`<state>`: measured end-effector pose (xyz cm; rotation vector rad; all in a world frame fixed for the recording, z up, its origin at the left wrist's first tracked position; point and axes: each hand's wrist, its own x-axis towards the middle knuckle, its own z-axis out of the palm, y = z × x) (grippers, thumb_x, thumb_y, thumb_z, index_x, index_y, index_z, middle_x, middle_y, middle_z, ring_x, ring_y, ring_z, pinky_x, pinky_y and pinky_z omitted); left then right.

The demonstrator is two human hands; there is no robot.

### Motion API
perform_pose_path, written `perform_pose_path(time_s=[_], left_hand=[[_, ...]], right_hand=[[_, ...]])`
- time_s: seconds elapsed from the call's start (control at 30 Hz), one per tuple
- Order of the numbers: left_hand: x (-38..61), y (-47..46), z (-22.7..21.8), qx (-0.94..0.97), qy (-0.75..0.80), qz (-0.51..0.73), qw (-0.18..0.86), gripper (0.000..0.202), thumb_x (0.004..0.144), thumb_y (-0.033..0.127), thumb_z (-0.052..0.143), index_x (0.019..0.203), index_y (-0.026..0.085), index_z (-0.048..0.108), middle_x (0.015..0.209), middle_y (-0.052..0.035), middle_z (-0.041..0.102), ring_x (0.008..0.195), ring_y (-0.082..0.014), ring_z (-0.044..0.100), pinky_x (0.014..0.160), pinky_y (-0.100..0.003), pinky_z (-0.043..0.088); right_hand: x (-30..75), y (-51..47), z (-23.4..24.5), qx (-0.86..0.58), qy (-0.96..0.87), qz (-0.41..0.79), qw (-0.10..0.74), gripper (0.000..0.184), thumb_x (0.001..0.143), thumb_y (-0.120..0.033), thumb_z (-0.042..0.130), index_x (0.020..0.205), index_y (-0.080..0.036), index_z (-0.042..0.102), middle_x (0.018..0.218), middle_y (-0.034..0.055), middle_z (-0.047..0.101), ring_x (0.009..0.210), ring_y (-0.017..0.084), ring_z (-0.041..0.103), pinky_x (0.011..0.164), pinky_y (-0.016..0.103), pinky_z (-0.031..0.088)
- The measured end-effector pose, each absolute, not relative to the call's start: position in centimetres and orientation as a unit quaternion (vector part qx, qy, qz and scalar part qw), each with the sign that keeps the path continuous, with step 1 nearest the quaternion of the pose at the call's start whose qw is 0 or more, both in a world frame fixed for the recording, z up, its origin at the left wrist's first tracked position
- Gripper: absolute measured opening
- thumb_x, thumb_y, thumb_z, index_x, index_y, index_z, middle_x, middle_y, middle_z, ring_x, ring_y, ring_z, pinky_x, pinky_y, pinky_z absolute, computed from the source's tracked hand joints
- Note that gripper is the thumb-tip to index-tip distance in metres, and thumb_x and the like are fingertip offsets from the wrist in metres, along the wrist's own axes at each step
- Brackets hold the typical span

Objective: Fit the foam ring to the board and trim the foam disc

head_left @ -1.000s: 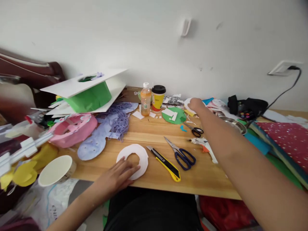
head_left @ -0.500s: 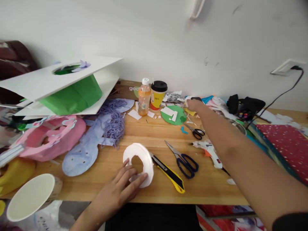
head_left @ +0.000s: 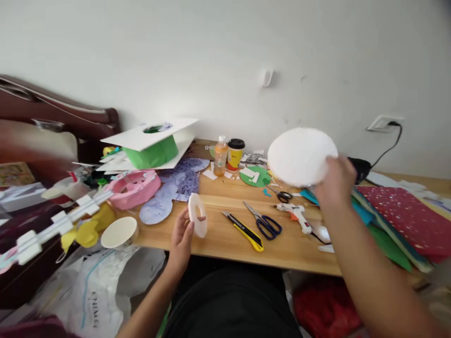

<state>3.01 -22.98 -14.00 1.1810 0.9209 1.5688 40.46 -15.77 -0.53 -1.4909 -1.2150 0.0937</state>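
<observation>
My left hand [head_left: 182,234] holds a white foam ring [head_left: 198,214] upright just above the front edge of the wooden table [head_left: 225,239]. Raised over the table's right side, my right hand [head_left: 334,180] grips a white foam disc [head_left: 299,156] by its right rim. Below the disc lie a white glue gun [head_left: 298,213], small black scissors [head_left: 282,194] and blue-handled scissors [head_left: 266,223]. A yellow utility knife [head_left: 246,231] lies right of the ring.
An orange drink bottle [head_left: 220,156] and a yellow cup with a black lid [head_left: 235,154] stand at the back. Pink and purple foam shapes [head_left: 132,188], a white board on green paper [head_left: 151,143] and a paper cup [head_left: 119,232] crowd the left. Coloured sheets [head_left: 405,216] are stacked right.
My right hand has lifted a white disc from the back of the table into the air. My left hand has raised the foam ring off the table and stood it upright.
</observation>
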Motion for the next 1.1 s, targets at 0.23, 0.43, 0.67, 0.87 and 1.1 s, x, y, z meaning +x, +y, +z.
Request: perform_pose_path(time_s=[0.23, 0.43, 0.67, 0.87, 1.1], left_hand=[[8.8, -27.0, -10.9, 0.253, 0.296, 0.616, 0.685, 0.045, 0.094, 0.045, 0.06, 0.131, 0.02, 0.064, 0.134, -0.0098, 0.068, 0.127, -0.0303, 0.06, 0.104, -0.043, 0.05], [8.2, -29.2, -12.1, 0.285, 0.315, 0.558, 0.712, 0.085, 0.079, 0.085, 0.054, 0.135, 0.022, 0.064, 0.129, -0.0146, 0.071, 0.131, -0.0385, 0.058, 0.106, -0.053, 0.05], [-1.7, -27.6, -10.7, 0.844, 0.324, 0.333, 0.266, 0.039, 0.101, 0.025, 0.052, 0.137, 0.027, 0.065, 0.143, -0.0091, 0.063, 0.137, -0.0301, 0.055, 0.117, -0.052, 0.041], [-3.6, -24.9, -13.8, 0.949, 0.292, 0.099, 0.069, 0.063, 0.101, 0.043, 0.054, 0.158, 0.027, 0.035, 0.157, -0.0127, 0.046, 0.149, -0.0279, 0.037, 0.123, -0.053, 0.031], [-1.5, -24.5, -15.6, 0.949, 0.288, 0.105, 0.075, 0.077, 0.092, 0.061, 0.057, 0.157, 0.023, 0.038, 0.158, -0.0153, 0.043, 0.15, -0.0312, 0.036, 0.125, -0.052, 0.023]], right_hand=[[27.4, -28.9, -11.0, -0.48, -0.298, 0.436, 0.7, 0.051, 0.079, -0.048, 0.075, 0.121, -0.021, 0.066, 0.119, 0.0101, 0.075, 0.107, 0.03, 0.071, 0.089, 0.045, 0.06], [24.8, -28.6, -12.1, -0.438, -0.304, 0.51, 0.675, 0.056, 0.08, -0.05, 0.076, 0.128, -0.024, 0.066, 0.124, 0.0083, 0.073, 0.119, 0.03, 0.066, 0.096, 0.045, 0.058], [27.4, -27.3, -14.2, -0.475, -0.671, 0.208, 0.531, 0.035, 0.098, -0.031, 0.052, 0.129, -0.025, 0.067, 0.132, 0.009, 0.068, 0.126, 0.027, 0.061, 0.112, 0.048, 0.046], [29.2, -26.6, -17.3, -0.593, -0.755, -0.021, 0.28, 0.035, 0.096, -0.021, 0.048, 0.128, -0.018, 0.064, 0.121, 0.0159, 0.069, 0.114, 0.033, 0.062, 0.101, 0.051, 0.048], [29.5, -24.5, -18.0, -0.615, -0.757, -0.058, 0.212, 0.036, 0.098, -0.018, 0.044, 0.128, -0.016, 0.062, 0.12, 0.017, 0.069, 0.109, 0.033, 0.062, 0.096, 0.047, 0.048]])
